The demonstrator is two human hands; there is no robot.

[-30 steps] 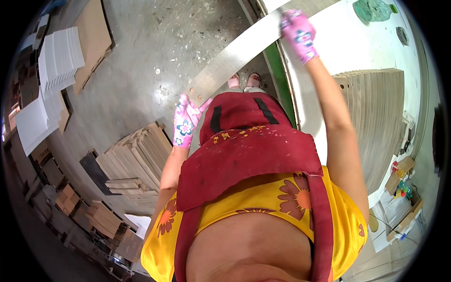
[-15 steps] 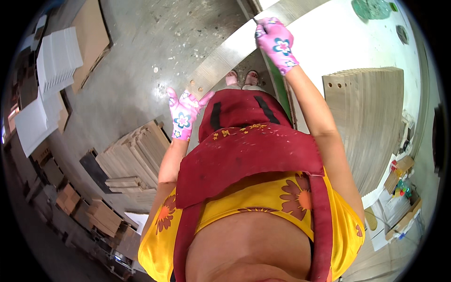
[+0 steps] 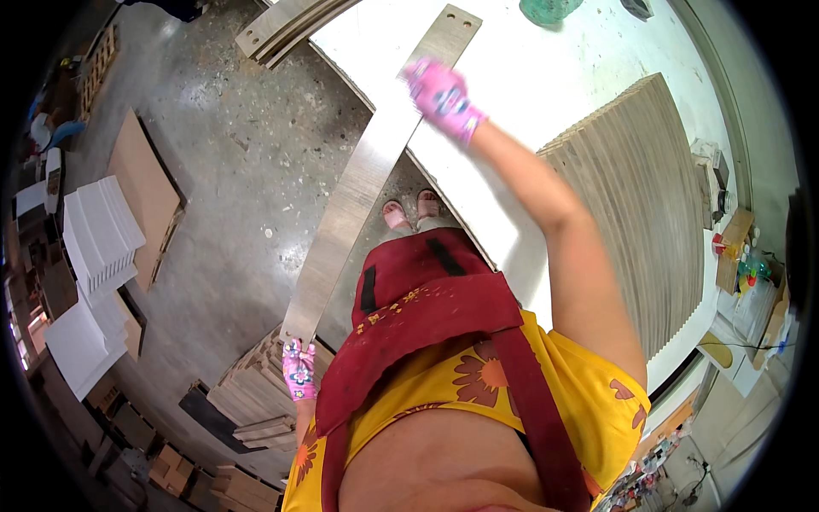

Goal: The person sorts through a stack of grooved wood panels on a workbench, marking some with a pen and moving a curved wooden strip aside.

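- A long wood-grained board strip point(image 3: 354, 192) slants across the scene: its far part lies over the white bench point(image 3: 512, 81), and its near left part reaches out over the floor point(image 3: 247, 162).
- The left hand point(image 3: 299, 371), gloved in pink, appears to grip the near end of the strip, its fingertips lapping over the edge.
- The right hand point(image 3: 444, 98), gloved alike, is on or just above the strip's far part, short of the end with the round holes point(image 3: 468, 24); it is blurred, so whether it is closed on anything cannot be told.
- To the right on the bench stands a tight row of similar boards point(image 3: 623, 205), well apart from the strip; a green translucent container point(image 3: 550, 8) sits at the far side.
- Since much of the strip overhangs, the left hand would do well to bear its weight and keep it level, so that the far part neither lifts nor swings.
- Light, even pressure from the right hand, along the grain, would probably suit the face best.
- The bench edge could scuff the underside, so dragging is best avoided.
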